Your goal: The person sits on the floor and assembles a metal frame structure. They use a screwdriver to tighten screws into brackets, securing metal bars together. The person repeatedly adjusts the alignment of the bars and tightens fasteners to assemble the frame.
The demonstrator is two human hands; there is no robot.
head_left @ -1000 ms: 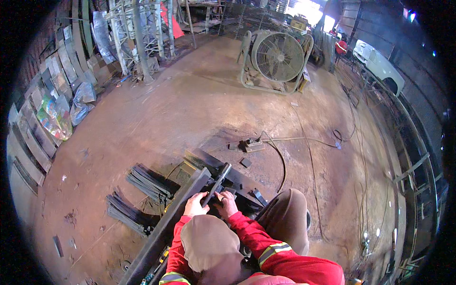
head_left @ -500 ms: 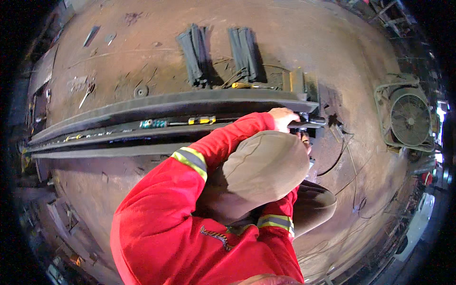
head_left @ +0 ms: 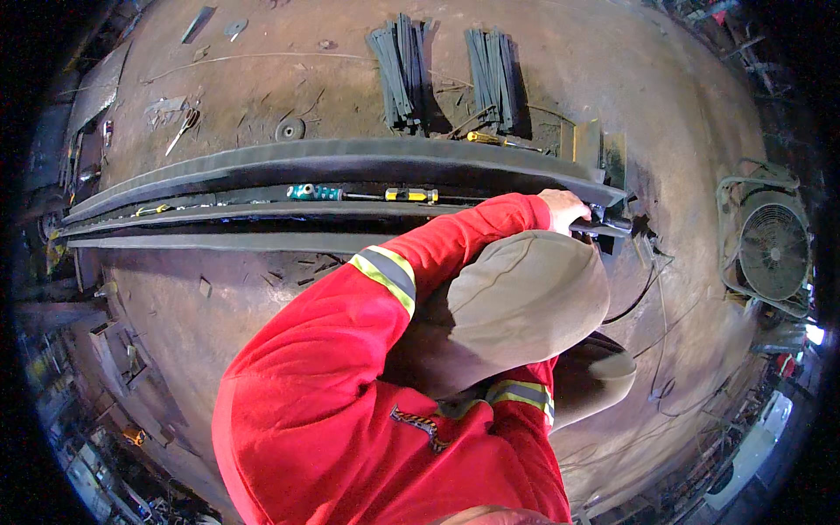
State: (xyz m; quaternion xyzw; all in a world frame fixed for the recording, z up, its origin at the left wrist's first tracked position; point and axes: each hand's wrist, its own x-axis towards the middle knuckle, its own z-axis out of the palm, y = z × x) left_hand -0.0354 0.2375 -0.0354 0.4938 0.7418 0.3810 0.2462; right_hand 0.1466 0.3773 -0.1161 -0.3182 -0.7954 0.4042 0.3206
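Note:
My left hand (head_left: pixel 564 208) reaches across to the right end of a long dark steel beam (head_left: pixel 350 159). Its fingers curl down over a dark metal piece (head_left: pixel 605 227) at that end, with the fingertips out of sight. My right forearm (head_left: pixel 522 398) passes behind my raised knee, which hides the right hand. In the beam's channel lie a screwdriver with a yellow and black handle (head_left: pixel 411 194) and a teal-handled tool (head_left: pixel 315 192). Just beyond the beam is another yellow-handled screwdriver (head_left: pixel 499 138).
Two bundles of dark metal strips (head_left: pixel 401 74) lie past the beam. A round disc (head_left: pixel 290 129) and a scissor-like tool (head_left: pixel 184 129) rest on the rusty floor. At the right stands a fan (head_left: pixel 773 252), with cables (head_left: pixel 662 306) before it.
The view has shifted, so the beam and floor things sit further right and higher. My left hand stays at the beam end. Part of my right hand showed there before; now my knee covers it.

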